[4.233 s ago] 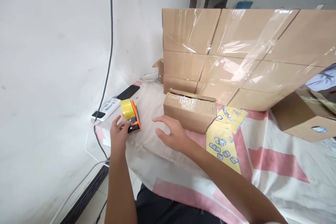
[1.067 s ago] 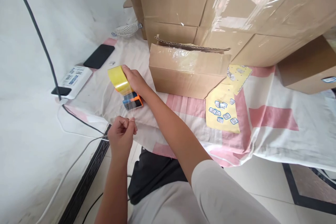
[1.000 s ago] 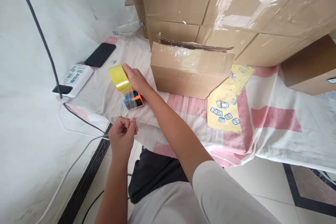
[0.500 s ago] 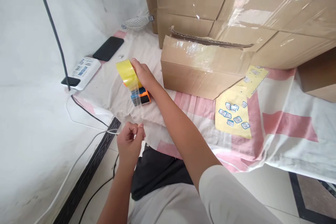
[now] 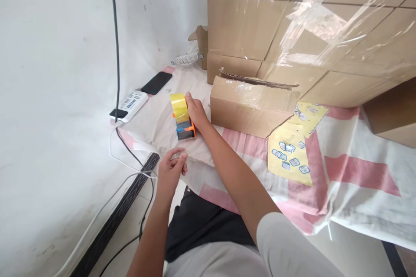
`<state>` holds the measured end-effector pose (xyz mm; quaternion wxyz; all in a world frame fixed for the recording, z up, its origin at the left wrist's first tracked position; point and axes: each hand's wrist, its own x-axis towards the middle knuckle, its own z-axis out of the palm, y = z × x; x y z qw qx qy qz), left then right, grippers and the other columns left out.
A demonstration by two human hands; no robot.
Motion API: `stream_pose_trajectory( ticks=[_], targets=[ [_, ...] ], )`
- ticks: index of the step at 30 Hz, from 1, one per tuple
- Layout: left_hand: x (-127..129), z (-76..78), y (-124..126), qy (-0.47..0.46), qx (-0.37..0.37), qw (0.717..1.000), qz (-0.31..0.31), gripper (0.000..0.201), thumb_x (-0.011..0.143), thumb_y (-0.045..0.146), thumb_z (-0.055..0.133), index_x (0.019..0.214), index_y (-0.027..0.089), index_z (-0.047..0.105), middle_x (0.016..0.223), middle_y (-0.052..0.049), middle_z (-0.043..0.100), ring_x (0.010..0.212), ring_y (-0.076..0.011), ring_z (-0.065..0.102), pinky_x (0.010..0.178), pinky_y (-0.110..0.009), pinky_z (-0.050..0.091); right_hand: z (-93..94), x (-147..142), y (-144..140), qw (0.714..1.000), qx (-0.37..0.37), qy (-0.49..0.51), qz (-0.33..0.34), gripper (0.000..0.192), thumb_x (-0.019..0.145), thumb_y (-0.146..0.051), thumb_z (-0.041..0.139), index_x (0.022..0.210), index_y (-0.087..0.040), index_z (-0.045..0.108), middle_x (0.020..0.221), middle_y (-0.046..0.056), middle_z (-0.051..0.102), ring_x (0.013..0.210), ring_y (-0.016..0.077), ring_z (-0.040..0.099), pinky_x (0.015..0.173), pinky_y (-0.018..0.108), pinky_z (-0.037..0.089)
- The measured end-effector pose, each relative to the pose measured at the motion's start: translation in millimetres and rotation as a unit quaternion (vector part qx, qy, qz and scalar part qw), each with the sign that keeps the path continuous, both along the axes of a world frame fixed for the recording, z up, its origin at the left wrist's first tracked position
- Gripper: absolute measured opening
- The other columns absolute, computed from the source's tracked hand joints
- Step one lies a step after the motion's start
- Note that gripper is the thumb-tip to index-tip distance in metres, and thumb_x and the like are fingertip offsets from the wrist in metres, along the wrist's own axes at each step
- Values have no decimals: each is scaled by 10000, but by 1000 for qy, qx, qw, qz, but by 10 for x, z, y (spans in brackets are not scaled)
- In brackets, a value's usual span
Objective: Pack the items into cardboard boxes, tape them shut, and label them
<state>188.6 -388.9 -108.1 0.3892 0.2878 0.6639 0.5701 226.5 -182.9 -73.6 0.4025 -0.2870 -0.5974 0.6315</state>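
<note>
The tape dispenser (image 5: pixel 186 126) is at the near left part of the cloth-covered desk (image 5: pixel 352 140), to the left of the small carton (image 5: pixel 247 106) and apart from it. The right hand (image 5: pixel 196 112) has its grip closed around the far right side of the dispenser, by the yellow tape roll (image 5: pixel 179 106); whether the dispenser rests on the cloth or is slightly lifted, I cannot tell. The left hand (image 5: pixel 171 168) is just on the near side of it, in front of the dark front end, loosely curled, and I cannot tell whether a strip of clear tape is pinched there.

The dispenser should be light enough for one hand, with most of its weight in the roll. The orange and blue frame looks like stiff plastic, unlikely to break; the roll's outer face is shiny and would likely slip or turn under the palm. The best hold is probably on the frame's sides, leaving the roll free to spin and keeping skin off the front end, where a cutting edge may sit. Loose tape would be thin, floppy and sticky, best pinched at its very end
</note>
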Motion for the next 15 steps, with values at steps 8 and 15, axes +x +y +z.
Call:
stream_pose_trajectory(
  ticks=[8, 15],
  targets=[
    [-1, -90, 76, 1, -44, 999, 1, 404, 720, 553, 794, 779, 163, 705, 364, 70, 407, 341, -76, 367, 379, -186, 249, 42, 35, -139, 986, -2, 97, 133, 406, 760, -518, 822, 875, -187, 615, 779, -31, 602, 673, 111, 610, 656, 224, 538],
    [15, -85, 95, 1, -49, 998, 31, 438, 715, 573, 791, 822, 154, 724, 388, 75, 410, 363, -66, 374, 382, -169, 231, 129, -22, -219, 984, -30, 83, 156, 248, 903, -409, 695, 970, -204, 572, 787, -16, 665, 674, 138, 702, 642, 238, 574]
  ],
)
